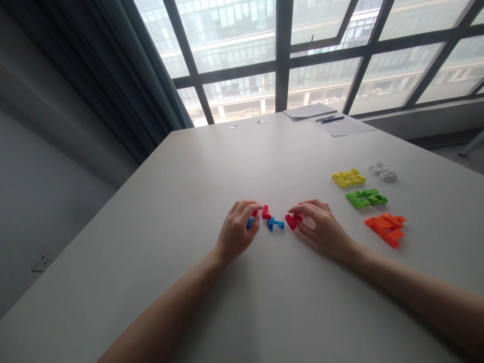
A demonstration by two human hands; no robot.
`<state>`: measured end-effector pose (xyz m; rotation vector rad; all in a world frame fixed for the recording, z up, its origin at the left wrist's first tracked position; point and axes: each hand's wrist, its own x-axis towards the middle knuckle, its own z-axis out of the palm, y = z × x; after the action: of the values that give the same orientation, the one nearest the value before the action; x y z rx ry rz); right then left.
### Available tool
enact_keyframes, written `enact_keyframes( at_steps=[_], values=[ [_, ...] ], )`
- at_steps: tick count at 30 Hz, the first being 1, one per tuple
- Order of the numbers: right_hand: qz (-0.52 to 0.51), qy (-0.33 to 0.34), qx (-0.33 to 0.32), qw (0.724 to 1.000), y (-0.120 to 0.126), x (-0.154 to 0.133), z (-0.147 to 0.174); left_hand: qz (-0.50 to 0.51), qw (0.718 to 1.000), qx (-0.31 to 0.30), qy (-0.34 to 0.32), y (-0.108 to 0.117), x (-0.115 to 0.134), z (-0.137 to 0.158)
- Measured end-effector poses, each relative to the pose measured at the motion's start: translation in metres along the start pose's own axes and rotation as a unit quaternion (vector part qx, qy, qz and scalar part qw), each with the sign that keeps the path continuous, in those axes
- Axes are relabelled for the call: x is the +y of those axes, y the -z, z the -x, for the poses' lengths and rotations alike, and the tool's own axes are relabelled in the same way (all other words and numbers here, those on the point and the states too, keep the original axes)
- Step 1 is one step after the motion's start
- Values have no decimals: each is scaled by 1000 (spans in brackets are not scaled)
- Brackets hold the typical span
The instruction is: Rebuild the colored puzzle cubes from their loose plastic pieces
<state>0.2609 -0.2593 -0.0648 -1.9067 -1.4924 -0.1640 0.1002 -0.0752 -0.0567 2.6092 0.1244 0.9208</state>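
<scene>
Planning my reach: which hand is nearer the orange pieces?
Right. The right hand is left of the orange pieces; the left hand is farther left, beyond it.

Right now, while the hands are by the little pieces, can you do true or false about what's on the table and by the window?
1. A blue piece lies between the left hand and the right hand. True.
2. The left hand is holding the green pieces. False: the green pieces lie on the table, to the right of the right hand.
3. The yellow pieces lie farther from the person than the orange pieces. True.
4. A pen is on the floor. False: the pen lies on paper.
5. The curtain hangs left of the window. True.
</scene>
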Motion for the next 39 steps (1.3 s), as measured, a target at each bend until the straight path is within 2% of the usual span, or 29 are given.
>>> enact_keyframes(
  at_steps=[5, 10, 18, 31, 39],
  values=[
    [-37, 15, 35, 999, 2, -6, 0, -42, 996, -52, -65, -1, 14, 2],
    [-74, 47, 27, 996, 4, -9, 1, -58, 990, -69, -108, -2, 21, 3],
    [-101, 130, -9, 986, 6, -13, 3, -51, 988, -64, -129, -3, 24, 3],
    [-51, 94, 14, 994, 5, -11, 3, -24, 991, -21, -128, -3, 22, 3],
    [-61, 134, -11, 989, 9, -16, 1, -15, 987, -42, -152, -1, 22, 2]
  ],
)
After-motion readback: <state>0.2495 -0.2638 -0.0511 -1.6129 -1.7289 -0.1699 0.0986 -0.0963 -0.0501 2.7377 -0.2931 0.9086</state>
